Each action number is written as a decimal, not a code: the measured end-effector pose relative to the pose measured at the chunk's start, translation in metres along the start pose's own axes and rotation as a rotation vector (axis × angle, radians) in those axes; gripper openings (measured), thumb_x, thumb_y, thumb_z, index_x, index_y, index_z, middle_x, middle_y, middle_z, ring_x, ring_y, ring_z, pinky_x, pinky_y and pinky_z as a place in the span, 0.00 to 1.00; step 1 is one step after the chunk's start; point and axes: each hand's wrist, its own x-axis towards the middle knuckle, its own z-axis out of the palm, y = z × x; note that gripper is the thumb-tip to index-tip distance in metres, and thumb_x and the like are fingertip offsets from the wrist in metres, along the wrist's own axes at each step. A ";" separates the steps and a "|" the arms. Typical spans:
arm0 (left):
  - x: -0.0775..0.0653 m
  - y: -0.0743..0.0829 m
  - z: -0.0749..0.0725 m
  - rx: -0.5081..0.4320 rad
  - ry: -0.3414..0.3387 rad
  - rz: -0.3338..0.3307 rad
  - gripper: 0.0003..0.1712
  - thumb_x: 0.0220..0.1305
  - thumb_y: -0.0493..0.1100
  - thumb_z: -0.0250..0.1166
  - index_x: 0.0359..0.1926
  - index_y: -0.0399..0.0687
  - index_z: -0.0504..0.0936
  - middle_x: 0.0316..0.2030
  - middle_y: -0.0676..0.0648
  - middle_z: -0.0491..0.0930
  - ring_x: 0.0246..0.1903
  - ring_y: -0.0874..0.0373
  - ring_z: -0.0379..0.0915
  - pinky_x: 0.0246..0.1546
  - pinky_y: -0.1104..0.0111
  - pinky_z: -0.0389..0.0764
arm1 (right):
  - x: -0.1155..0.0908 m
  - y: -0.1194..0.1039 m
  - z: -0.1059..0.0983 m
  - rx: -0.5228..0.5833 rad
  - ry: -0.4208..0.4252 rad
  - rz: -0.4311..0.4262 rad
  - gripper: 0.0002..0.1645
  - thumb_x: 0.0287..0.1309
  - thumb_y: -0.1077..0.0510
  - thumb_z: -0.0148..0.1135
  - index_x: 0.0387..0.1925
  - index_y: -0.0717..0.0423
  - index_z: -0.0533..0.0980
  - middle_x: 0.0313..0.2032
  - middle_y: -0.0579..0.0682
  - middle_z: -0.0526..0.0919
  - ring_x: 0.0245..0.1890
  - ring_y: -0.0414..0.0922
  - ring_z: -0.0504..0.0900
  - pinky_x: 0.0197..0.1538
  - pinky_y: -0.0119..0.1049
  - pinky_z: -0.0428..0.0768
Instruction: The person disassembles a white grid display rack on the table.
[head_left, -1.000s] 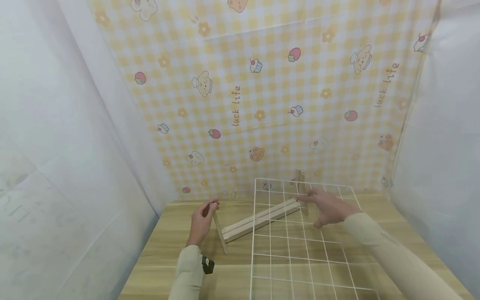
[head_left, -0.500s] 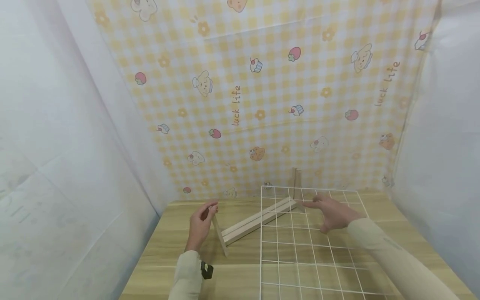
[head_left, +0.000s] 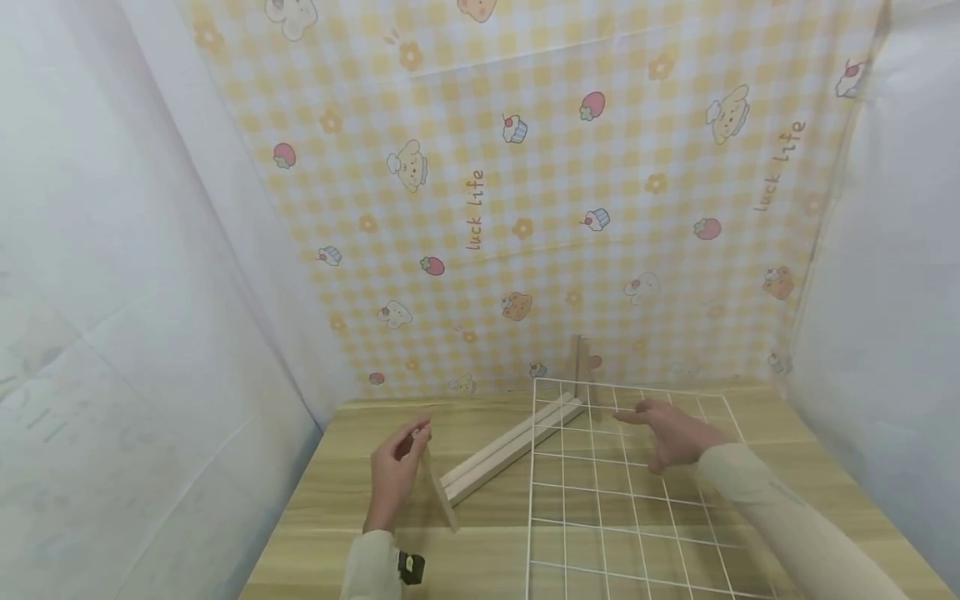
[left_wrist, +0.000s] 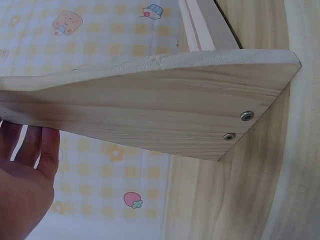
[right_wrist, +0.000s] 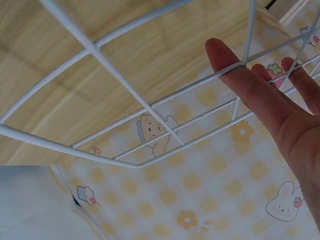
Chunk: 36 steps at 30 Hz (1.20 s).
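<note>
A wooden stand has two side panels joined by a slanting crossbar [head_left: 510, 446]. My left hand [head_left: 395, 471] holds the upper end of the near side panel [head_left: 438, 492]; its fingertips sit at the panel's edge in the left wrist view. Two metal bolts [left_wrist: 247, 116] show near that panel's wide end. The other upright [head_left: 582, 367] stands at the back near the patterned sheet. My right hand [head_left: 678, 437] holds a white wire grid [head_left: 592, 525], with digits at its bars in the right wrist view. The grid overlaps the crossbar in the head view; its near end is out of frame.
Everything is over a wood-grain table [head_left: 300, 533]. A yellow checked sheet [head_left: 480, 217] hangs behind it. White sheets [head_left: 150, 333] stand at left and right.
My left hand has drawn the near panel slightly towards me, and the stand has turned, its far upright shifting left. The right hand and the grid have moved a little right and nearer.
</note>
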 end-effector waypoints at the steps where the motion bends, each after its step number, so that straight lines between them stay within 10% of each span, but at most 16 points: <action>1: -0.003 0.000 -0.001 0.002 0.004 -0.006 0.18 0.69 0.56 0.64 0.54 0.55 0.85 0.47 0.47 0.88 0.41 0.66 0.81 0.43 0.79 0.80 | 0.000 0.000 0.001 0.008 -0.005 0.000 0.60 0.26 0.64 0.81 0.70 0.51 0.69 0.66 0.76 0.66 0.62 0.76 0.69 0.54 0.68 0.79; 36: -0.058 0.023 -0.006 0.135 0.160 0.046 0.19 0.59 0.44 0.73 0.52 0.51 0.87 0.44 0.48 0.90 0.37 0.72 0.82 0.48 0.68 0.86 | 0.003 0.016 0.021 -0.015 -0.047 0.066 0.57 0.29 0.69 0.80 0.68 0.53 0.71 0.65 0.78 0.66 0.60 0.79 0.69 0.50 0.70 0.80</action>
